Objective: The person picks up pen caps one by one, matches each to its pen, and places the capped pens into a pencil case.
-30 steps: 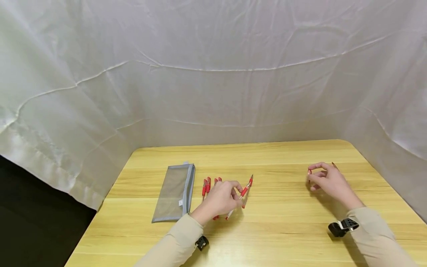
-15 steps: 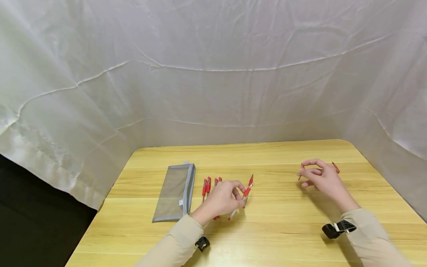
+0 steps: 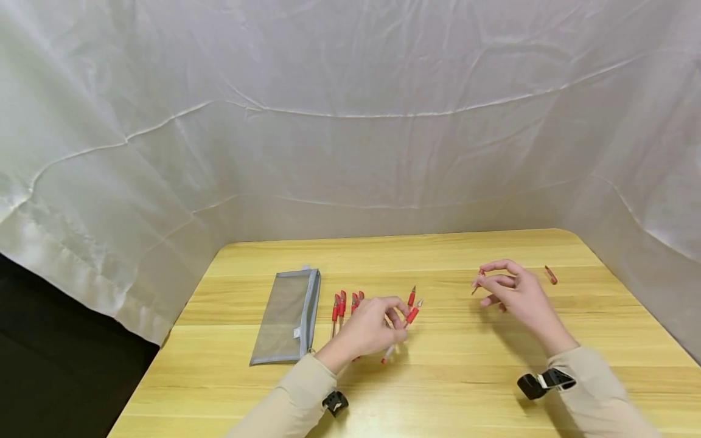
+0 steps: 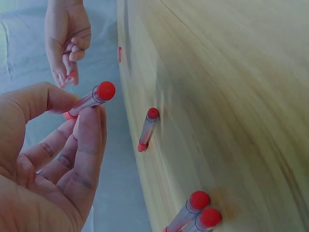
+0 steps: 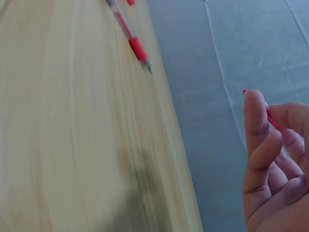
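Note:
In the head view my left hand (image 3: 372, 327) pinches an uncapped red pen (image 3: 413, 314) between thumb and fingers, its metal tip pointing up and away. The red end of this gel pen (image 4: 91, 100) faces the left wrist camera. My right hand (image 3: 519, 297), off to the right, pinches a small red pen cap (image 3: 479, 277) at its fingertips; the fingers partly cover the cap in the right wrist view. A second uncapped pen (image 3: 412, 297) lies on the table just beyond the left hand. Another red cap (image 3: 551, 275) lies beyond the right hand.
Several capped red pens (image 3: 342, 303) lie side by side left of my left hand, partly hidden by it. A grey mesh zip pouch (image 3: 282, 319) lies flat farther left. Pale cloth (image 3: 383, 164) hangs behind the wooden table (image 3: 465, 389).
My right hand has moved left with its cap, closer to the left hand, uncovering the cap on the table. The left hand has shifted slightly right and its pen leans more to the right.

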A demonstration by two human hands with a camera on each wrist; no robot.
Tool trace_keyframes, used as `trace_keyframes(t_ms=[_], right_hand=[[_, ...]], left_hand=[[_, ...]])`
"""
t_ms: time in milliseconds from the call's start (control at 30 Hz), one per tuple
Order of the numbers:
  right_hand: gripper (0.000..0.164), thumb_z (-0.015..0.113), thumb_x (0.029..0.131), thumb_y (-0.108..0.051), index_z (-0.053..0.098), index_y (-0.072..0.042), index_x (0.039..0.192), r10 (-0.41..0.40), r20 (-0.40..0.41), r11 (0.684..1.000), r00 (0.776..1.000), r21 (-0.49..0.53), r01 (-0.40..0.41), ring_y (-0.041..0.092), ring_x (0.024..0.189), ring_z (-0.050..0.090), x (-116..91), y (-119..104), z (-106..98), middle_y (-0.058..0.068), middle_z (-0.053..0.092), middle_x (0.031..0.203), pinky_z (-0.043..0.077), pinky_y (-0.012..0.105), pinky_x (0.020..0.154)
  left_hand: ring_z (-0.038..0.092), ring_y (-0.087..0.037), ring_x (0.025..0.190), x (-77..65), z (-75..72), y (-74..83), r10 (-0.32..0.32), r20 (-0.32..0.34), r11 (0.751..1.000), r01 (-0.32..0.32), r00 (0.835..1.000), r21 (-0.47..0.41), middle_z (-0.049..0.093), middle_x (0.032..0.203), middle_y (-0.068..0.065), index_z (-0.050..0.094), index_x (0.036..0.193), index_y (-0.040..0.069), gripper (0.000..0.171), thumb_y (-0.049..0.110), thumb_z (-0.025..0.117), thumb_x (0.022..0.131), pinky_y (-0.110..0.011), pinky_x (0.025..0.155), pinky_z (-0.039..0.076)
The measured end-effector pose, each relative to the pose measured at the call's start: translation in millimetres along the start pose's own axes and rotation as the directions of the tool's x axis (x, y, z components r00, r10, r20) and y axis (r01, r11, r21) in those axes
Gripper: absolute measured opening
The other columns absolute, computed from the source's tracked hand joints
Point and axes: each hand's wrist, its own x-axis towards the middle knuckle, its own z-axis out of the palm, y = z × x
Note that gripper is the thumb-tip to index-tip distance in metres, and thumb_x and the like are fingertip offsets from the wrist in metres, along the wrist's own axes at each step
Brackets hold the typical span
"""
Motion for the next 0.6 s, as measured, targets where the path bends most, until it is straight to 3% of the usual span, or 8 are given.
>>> trace_keyframes(t_ms=[267, 600], right_hand=[[0.018, 0.068, 0.108, -0.022, 0.063, -0.018, 0.124, -0.007, -0.018, 0.998, 1.0, 0.058, 0.008, 0.015, 0.071, 0.079, -3, -8, 14, -0.018, 0.081, 0.097, 0.05, 0.027, 0.053], [0.021, 0.069, 0.107, -0.02, 0.063, -0.013, 0.126, -0.024, -0.022, 0.995, 0.999, 0.096, 0.026, 0.017, 0.071, 0.078, -7, -17, 31, -0.018, 0.08, 0.098, 0.051, 0.028, 0.054]], left_hand=[[0.061, -0.006, 0.06, 0.6, 3.7, 3.9, 0.006, 0.017, 0.997, -0.005, 1.0, -0.078, 0.067, 0.088, 0.008, 0.073, 0.118, 0.016, 0.029, 0.006, 0.081, 0.091, -0.021, 0.053, 0.048], [0.06, -0.004, 0.061, 1.1, 6.5, 8.2, 0.024, 0.017, 0.996, -0.022, 1.0, -0.085, 0.069, 0.088, 0.01, 0.074, 0.119, 0.017, 0.031, 0.006, 0.08, 0.09, -0.02, 0.054, 0.047]])
